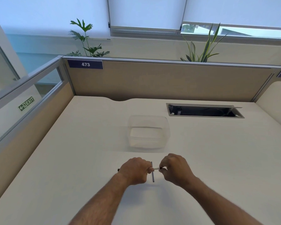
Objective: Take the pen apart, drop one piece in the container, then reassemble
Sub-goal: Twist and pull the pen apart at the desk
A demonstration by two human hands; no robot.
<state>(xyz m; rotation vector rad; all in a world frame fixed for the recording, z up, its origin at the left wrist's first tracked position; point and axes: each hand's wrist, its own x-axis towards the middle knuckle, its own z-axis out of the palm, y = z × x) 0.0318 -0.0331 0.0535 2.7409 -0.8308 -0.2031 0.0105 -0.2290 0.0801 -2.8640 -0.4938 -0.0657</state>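
Left hand (pixel 135 171) and right hand (pixel 173 169) are both pinching the pen (pixel 156 168) (white barrel showing between them). A thin dark rod (pixel 152 174) is lying on the table (pixel 81 143) beneath; the clear container (pixel 148 133) is sitting just beyond.

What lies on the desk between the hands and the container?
Nothing: in the head view the desk is bare between the left hand, the right hand and the container.

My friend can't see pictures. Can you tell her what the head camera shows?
Two bare hands, left hand and right hand, hold a pen over a white desk. A clear container sits empty behind them.
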